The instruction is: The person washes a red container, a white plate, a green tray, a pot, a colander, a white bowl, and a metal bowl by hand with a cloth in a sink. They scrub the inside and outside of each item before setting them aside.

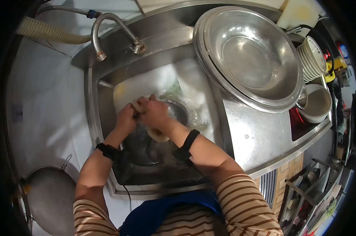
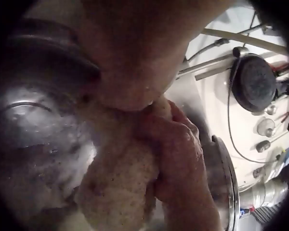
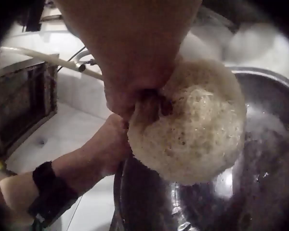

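Observation:
Both hands grip a wet, pale, spongy bundle with small pits all over it. Close beside each other, the left hand and right hand squeeze its narrow twisted end. A rounded bulge of it hangs below the right hand, over a shiny metal basin. That basin lies inside the steel sink, with water in it. White foamy water fills the sink's far part, where some green bits show. Fingertips are partly hidden in the wrist views.
A curved faucet stands at the sink's back left. Large nested steel basins cover the right drainboard. Beyond them are stacked bowls and a pale pot. A dark wok is at lower left.

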Tool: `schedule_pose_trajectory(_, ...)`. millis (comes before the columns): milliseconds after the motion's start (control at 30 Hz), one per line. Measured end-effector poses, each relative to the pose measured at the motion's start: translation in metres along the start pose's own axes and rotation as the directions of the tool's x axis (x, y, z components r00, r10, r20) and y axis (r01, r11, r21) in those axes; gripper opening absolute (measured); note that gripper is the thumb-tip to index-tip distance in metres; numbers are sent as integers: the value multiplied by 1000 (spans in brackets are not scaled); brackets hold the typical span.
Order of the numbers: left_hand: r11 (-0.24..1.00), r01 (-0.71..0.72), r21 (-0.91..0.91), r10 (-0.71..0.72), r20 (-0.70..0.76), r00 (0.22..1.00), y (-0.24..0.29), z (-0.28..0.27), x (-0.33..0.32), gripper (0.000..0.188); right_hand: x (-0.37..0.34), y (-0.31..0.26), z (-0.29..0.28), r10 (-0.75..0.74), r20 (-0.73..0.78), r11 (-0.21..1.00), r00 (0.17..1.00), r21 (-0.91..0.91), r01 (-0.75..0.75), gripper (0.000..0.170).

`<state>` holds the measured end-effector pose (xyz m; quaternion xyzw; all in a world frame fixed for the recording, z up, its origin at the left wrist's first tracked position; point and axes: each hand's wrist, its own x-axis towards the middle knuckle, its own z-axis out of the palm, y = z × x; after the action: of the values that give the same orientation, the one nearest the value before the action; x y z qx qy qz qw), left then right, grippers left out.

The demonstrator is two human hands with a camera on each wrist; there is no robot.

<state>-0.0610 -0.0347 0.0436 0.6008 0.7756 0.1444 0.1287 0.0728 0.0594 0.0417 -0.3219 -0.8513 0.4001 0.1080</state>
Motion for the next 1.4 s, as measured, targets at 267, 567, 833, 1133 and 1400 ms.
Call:
schedule_pose_trajectory(267, 968, 203, -148, -229, -189, 955, -13, 6, -58, 18, -26, 133, 48, 581, -36, 735, 813, 451, -505, 57)
schedule_pose_trajectory(567, 979, 166, -118, -185, -171, 968, -31, 4, -79, 22, 1, 116, 19, 375, 22, 910, 927, 182, -373, 48)
schedule_pose_trajectory(833, 993, -65, -103, 46, -175, 983, -14, 7, 8, 23, 20, 24, -17, 48, -151, 992, 987, 123, -30, 44)
schedule_pose_trajectory(1133, 778, 363, -512, -570, -333, 751, -42, 50, -80, 30, -35, 176, 59, 809, 3, 500, 588, 520, -692, 58)
schedule_pose_trajectory(1400, 915, 297, -272, -332, -94, 938, -37, 21, -40, 27, 17, 77, -6, 183, -61, 982, 981, 67, -179, 47)
